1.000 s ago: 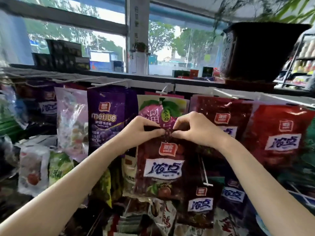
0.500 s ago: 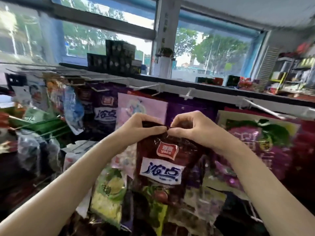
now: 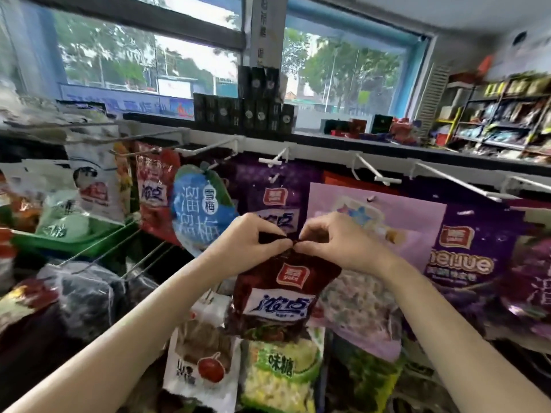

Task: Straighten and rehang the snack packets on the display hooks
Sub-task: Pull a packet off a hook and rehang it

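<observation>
A dark red snack packet (image 3: 280, 296) with a white and blue label hangs between my hands in front of the display. My left hand (image 3: 249, 241) pinches its top edge from the left and my right hand (image 3: 334, 239) pinches it from the right, fingertips nearly meeting. The packet hangs free of any hook. White display hooks (image 3: 269, 160) jut out from the rail above, one (image 3: 376, 176) bare at its tip. Behind my hands hang a purple packet (image 3: 277, 198), a pink packet (image 3: 396, 222) and a blue round-labelled packet (image 3: 199, 210).
More packets crowd the rack: a red packet (image 3: 155, 189) to the left, a purple packet (image 3: 465, 257) to the right, a lime-green packet (image 3: 280, 374) below. A green basket (image 3: 74, 239) sits at left. Black boxes (image 3: 253, 111) stand on the window ledge. Store shelves (image 3: 501, 114) fill the far right.
My view and both hands have shifted left along the rack with the dark red packet still pinched; different packets now hang behind it, and the packet sits a little lower relative to the hooks.
</observation>
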A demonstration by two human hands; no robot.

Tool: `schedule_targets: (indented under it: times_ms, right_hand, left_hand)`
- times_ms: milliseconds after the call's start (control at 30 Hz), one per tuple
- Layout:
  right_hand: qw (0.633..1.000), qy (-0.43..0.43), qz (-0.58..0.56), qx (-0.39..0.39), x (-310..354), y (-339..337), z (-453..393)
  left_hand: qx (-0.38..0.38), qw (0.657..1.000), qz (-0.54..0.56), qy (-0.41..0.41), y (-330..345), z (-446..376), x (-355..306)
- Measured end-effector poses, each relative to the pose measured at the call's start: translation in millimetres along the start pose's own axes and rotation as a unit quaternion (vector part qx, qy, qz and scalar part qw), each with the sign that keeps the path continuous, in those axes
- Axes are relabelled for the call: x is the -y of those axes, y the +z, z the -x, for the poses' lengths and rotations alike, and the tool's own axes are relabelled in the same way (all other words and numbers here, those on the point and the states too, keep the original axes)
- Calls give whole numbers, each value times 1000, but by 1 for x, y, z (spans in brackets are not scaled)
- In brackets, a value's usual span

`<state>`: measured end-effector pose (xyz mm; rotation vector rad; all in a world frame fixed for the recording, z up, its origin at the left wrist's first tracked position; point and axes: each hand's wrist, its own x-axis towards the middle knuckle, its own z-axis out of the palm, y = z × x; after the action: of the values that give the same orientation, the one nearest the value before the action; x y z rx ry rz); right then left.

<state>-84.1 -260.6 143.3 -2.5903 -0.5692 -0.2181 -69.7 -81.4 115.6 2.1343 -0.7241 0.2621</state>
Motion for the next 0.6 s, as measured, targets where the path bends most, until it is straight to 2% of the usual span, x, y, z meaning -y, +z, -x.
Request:
schedule_targets:
  times_ms: [267,333,400,500,600]
  right_hand:
    - [996,-83,9,10,49,23,-29]
    - [993,-109,-7,-34,68,34,-39]
    - [984,-119,-24,-128,86,38,-55]
    - [965,-91,31,-244,107,42,-89]
    - [966,14,107,-236,114,58,-125]
  left_hand:
    - [78,997,-2,24,-52,11,36]
    - [65,997,11,35,-69,16,49]
    - [56,998,11,40,-86,18,61]
    - [90,994,-28,56,-111,17,76]
    - [115,990,-37,72,-141,17,97]
